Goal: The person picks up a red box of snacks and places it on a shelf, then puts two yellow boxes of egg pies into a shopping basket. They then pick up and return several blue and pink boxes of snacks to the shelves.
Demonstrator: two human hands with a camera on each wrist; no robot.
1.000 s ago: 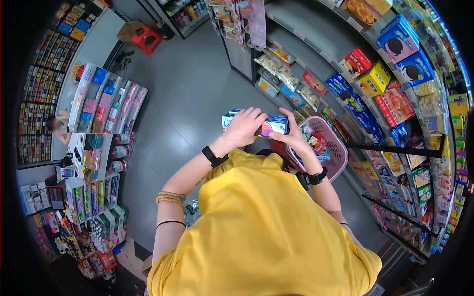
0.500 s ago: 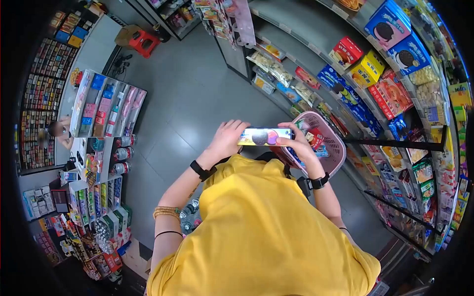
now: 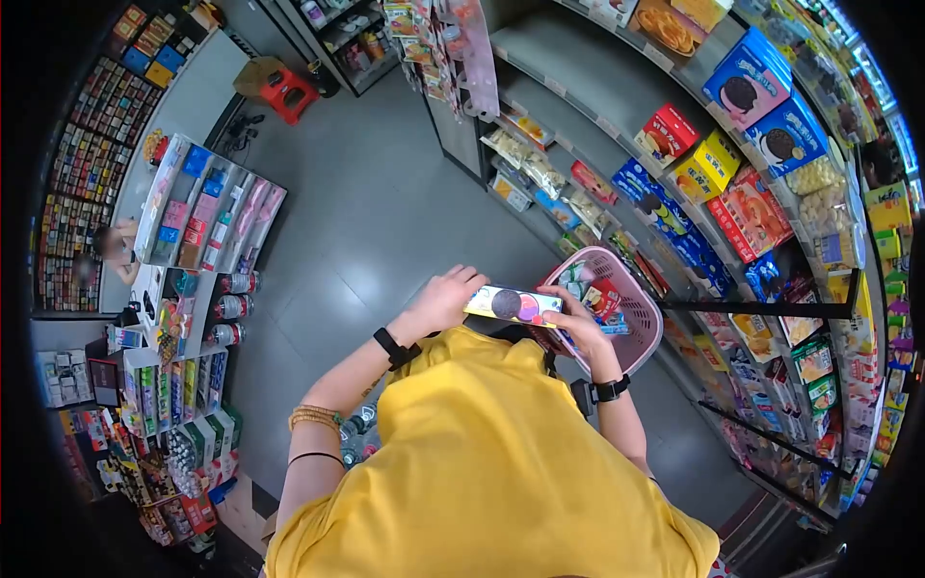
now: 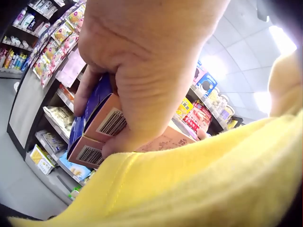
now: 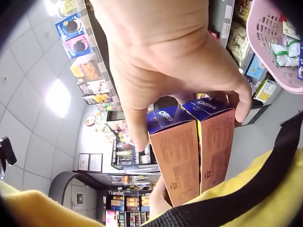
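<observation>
Both hands hold an Oreo package [image 3: 515, 304] in front of the yellow shirt, one at each end. The right wrist view shows two boxes side by side, the Oreo boxes [image 5: 175, 156], with blue ends and pinkish-orange sides. My left hand [image 3: 445, 303] grips the left end; in the left wrist view the left hand [image 4: 142, 71] has its thumb beside the barcodes. My right hand [image 3: 581, 326] pinches the other end, and in the right wrist view the right hand [image 5: 175, 61] spans both boxes between thumb and fingers.
A pink basket [image 3: 644, 294] with packaged goods is beside the right hand. Snack shelves [image 3: 578, 72] curve along the right. A counter display [image 3: 207, 207] stands at the left, with a person [image 3: 118, 249] behind it. A red stool [image 3: 287, 94] is farther back.
The boxes have turned from their blue side to a face with a cookie picture, and now tilt slightly. Both hands still grip them, sitting somewhat lower in view.
</observation>
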